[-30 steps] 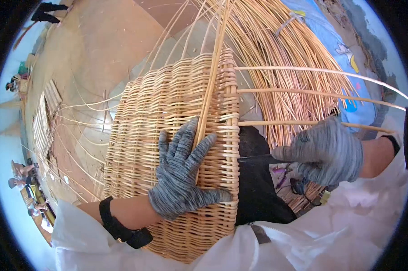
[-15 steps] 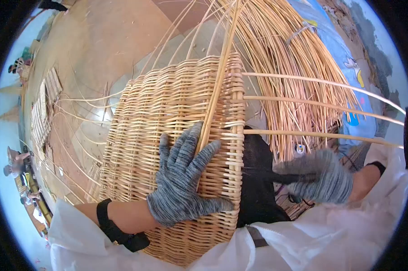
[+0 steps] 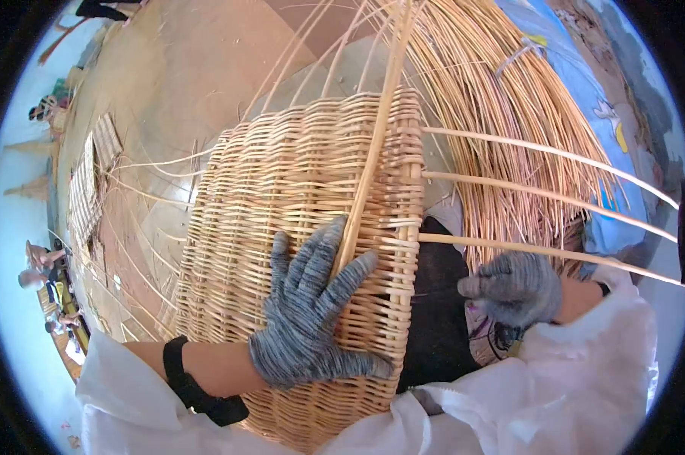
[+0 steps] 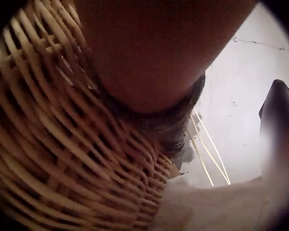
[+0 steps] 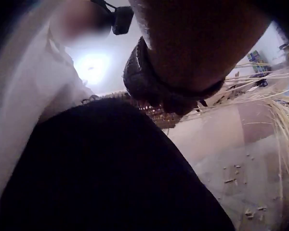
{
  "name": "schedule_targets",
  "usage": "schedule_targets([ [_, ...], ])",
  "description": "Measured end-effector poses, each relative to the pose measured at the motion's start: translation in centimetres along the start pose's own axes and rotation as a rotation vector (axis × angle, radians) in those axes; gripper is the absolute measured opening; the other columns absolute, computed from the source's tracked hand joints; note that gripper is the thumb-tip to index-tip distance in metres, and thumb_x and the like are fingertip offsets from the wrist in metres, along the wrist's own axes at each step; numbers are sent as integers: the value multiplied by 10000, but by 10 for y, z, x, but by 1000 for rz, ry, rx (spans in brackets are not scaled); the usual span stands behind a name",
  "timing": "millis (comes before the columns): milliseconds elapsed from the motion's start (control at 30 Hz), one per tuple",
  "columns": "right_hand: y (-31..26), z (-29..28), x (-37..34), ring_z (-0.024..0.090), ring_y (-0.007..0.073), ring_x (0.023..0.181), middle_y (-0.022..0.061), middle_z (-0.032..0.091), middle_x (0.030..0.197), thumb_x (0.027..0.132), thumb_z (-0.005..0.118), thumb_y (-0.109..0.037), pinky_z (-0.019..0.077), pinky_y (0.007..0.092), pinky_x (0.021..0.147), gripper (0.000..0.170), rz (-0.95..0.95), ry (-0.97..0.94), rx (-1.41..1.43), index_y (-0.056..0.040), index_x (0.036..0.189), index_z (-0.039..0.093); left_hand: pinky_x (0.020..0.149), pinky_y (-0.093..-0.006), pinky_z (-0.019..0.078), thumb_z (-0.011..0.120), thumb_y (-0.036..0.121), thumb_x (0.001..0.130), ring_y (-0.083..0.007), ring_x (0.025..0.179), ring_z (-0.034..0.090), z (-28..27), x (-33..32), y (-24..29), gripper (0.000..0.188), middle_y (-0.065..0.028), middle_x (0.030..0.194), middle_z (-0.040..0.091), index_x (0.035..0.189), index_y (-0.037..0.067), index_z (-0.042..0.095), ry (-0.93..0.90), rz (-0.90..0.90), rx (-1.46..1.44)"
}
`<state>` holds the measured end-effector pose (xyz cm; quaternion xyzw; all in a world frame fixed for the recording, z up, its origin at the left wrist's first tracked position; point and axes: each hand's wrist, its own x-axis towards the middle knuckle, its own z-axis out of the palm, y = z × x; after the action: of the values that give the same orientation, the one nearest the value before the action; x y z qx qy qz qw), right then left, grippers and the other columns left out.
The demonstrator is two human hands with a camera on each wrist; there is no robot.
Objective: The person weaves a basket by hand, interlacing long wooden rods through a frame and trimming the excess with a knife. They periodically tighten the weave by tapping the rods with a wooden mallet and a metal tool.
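Observation:
A woven wicker panel (image 3: pixel 282 174) lies across the person's lap, loose stakes (image 3: pixel 509 144) sticking out from its right edge and far side. My gloved left hand (image 3: pixel 304 318) presses on the weave with fingers spread, thumb near the right border. A bundle of long rods (image 3: pixel 379 144) runs up from between its fingers. Right of the panel, my gloved right hand (image 3: pixel 517 288) has curled fingers over the black-clad leg (image 3: pixel 437 326). A thin pointed tool reaches faintly from it toward the panel; the grip hides its handle. The left wrist view shows the weave (image 4: pixel 62 144) close beneath the arm.
A large heap of loose rods (image 3: pixel 509 114) lies on a blue sheet (image 3: pixel 623 220) at the right. Folded woven mats (image 3: pixel 88 182) lie on the floor at the far left. Other people (image 3: pixel 43 265) sit along the left edge.
My right hand, with the thin tool, has dropped slightly and drawn back to a lower spot beside the leg. My left hand keeps its place on the panel; the view has shifted a little.

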<state>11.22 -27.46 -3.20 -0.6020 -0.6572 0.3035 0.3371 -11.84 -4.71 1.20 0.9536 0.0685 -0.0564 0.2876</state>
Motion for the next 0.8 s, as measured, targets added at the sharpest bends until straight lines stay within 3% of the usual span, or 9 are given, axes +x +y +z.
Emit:
schedule_targets([
  [167,-55,-15,-3,596,187,549,63,642,681,790,712,-128,501,322,539,444,539,-117,307,-146,1227,639,1108,-620,11,690,772,560,-413,1393,237,-1,1,3,1122,-277,1468,274,1421,111,403,-4,-7,7],
  [233,-16,-7,-3,597,189,552,62,643,684,788,707,-128,492,312,534,458,299,-42,250,-148,1239,631,1111,-615,13,690,773,555,-413,1391,242,1,2,3,1123,-278,1462,281,1417,111,407,-20,-28,13],
  [367,-30,14,-8,588,191,555,91,642,694,794,686,-106,479,314,515,484,204,95,176,-164,1268,611,1112,-612,16,689,779,548,-414,1385,253,-1,6,3,1127,-285,1453,285,1411,109,412,-25,-47,9],
  [433,-41,-1,-8,609,179,636,110,684,817,802,678,-99,504,308,615,495,322,-34,204,-184,1284,603,1110,-616,17,687,783,547,-416,1385,254,-1,6,4,1128,-289,1452,282,1410,110,412,-29,-55,21],
  [533,-20,-35,23,609,177,677,84,687,847,818,667,-111,507,308,695,489,886,-371,785,-200,1293,596,1107,-625,16,685,789,548,-418,1387,250,-2,4,8,1128,-293,1454,275,1410,115,412,-56,-70,19],
  [567,-8,-12,5,622,162,688,47,682,822,836,659,-124,526,327,697,482,419,-149,509,-219,1303,585,1105,-628,15,684,790,549,-419,1389,247,-3,4,7,1126,-293,1455,275,1410,117,412,-54,-72,10],
  [633,-35,3,-2,624,140,699,48,693,863,848,651,-121,533,312,655,456,276,-17,130,-189,1294,591,1101,-637,10,684,789,553,-418,1396,236,-2,5,2,1119,-290,1461,267,1411,123,413,-33,-69,-3],
  [733,-35,-13,12,665,174,743,90,700,935,797,740,-129,535,316,742,393,462,-153,275,-84,1180,664,1104,-630,7,685,787,553,-418,1397,233,-2,6,3,1122,-285,1466,260,1414,123,410,-21,-63,-13],
  [800,-15,-30,29,652,219,683,115,681,854,793,738,-187,520,356,752,416,749,-299,714,-99,1192,661,1107,-624,8,687,786,551,-415,1395,238,-2,5,1,1125,-282,1468,260,1416,123,408,-9,-56,1],
])
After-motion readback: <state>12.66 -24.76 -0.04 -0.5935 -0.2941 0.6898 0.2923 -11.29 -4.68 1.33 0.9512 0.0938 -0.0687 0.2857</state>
